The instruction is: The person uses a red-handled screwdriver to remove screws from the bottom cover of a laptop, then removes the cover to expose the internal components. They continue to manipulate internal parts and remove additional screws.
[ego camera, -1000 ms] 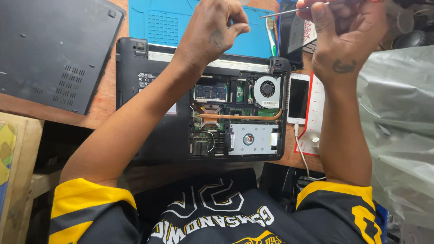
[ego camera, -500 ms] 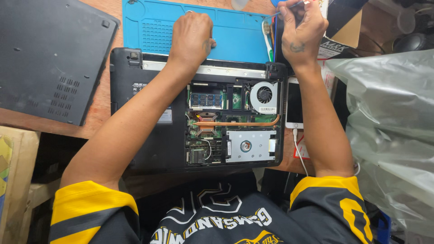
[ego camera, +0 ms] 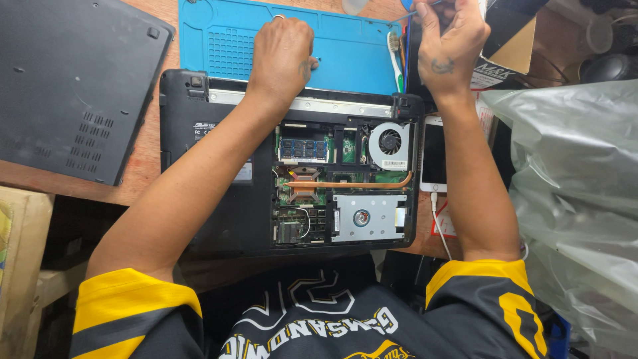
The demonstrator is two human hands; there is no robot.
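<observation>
A black laptop (ego camera: 219, 219) lies upside down in front of me with its bottom cover off, showing the fan (ego camera: 389, 141), a copper heat pipe (ego camera: 359, 185), memory and a silver drive bay (ego camera: 369, 217). My left hand (ego camera: 282, 56) rests knuckles up on the blue silicone mat (ego camera: 219, 40) just beyond the laptop's far edge. Its fingers are curled down and what is under them is hidden. My right hand (ego camera: 448, 40) is raised past the laptop's far right corner, pinching a thin screwdriver (ego camera: 409, 5) with a blue end.
The removed black bottom cover (ego camera: 66, 86) lies at the left on the wooden table. A white phone (ego camera: 435, 156) with a cable sits right of the laptop. A brush (ego camera: 394, 56) lies on the mat's right edge. A big clear plastic bag (ego camera: 578, 199) fills the right side.
Both hands were raised near the camera a second ago. My left hand has come down onto the blue mat, and my right hand stays up with the screwdriver.
</observation>
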